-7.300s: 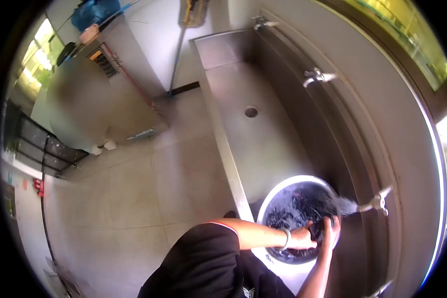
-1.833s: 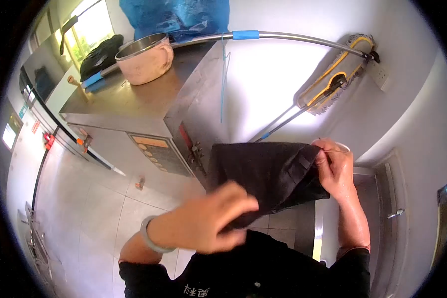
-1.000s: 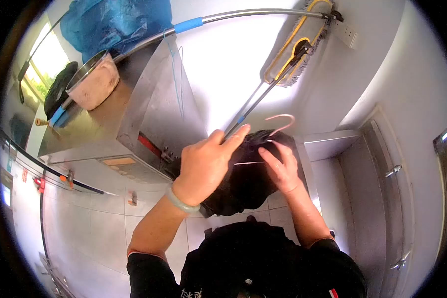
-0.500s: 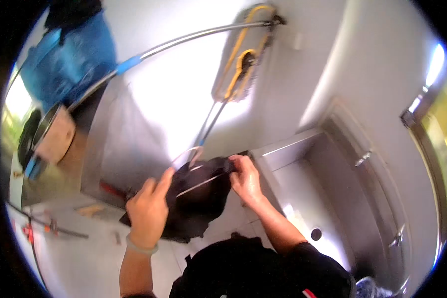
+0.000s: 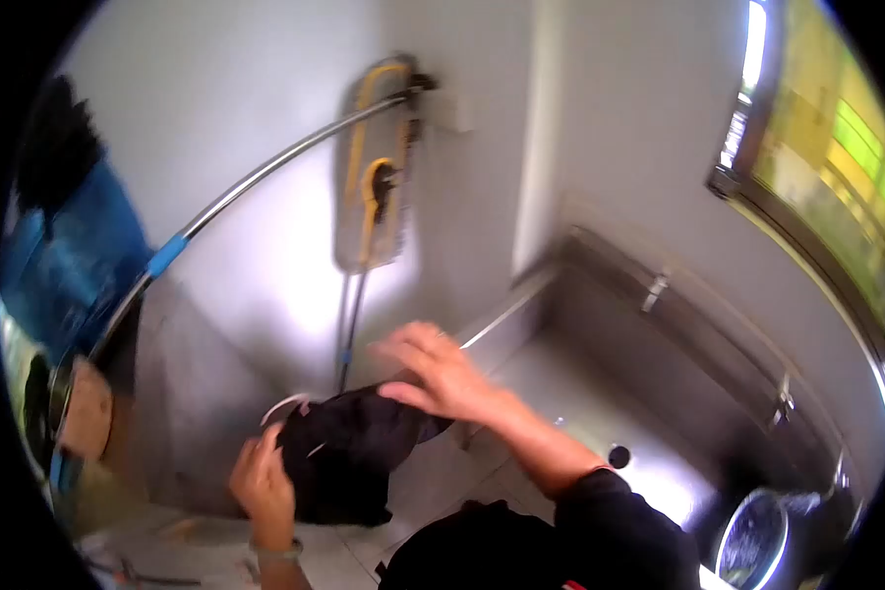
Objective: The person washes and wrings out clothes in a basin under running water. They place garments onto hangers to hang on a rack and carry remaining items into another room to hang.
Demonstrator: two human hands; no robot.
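A black cloth item [image 5: 349,457], perhaps a garment, hangs in front of me, with a thin pale bar and a pale loop [image 5: 287,405] at its top. I cannot tell whether these belong to a hanger. My left hand [image 5: 265,482], with a pale band on the wrist, has its fingers closed at the cloth's upper left edge. Above the cloth's right part is my right hand [image 5: 441,379], its fingers stretched out and somewhat blurred. The thumb is close to the fabric, and whether it touches cannot be made out.
To the right lies a long metal sink [image 5: 506,320] with a drain hole [image 5: 619,457] and taps [image 5: 656,292]. A round water-filled vessel [image 5: 754,541] stands at its near end. A flat mop [image 5: 376,167] leans on the wall. A metal pole [image 5: 285,162] crosses near a blue container [image 5: 79,261].
My right hand has let go of the cloth's right edge and spread its fingers above it. The cloth now hangs more bunched at the left. The view has turned to the right.
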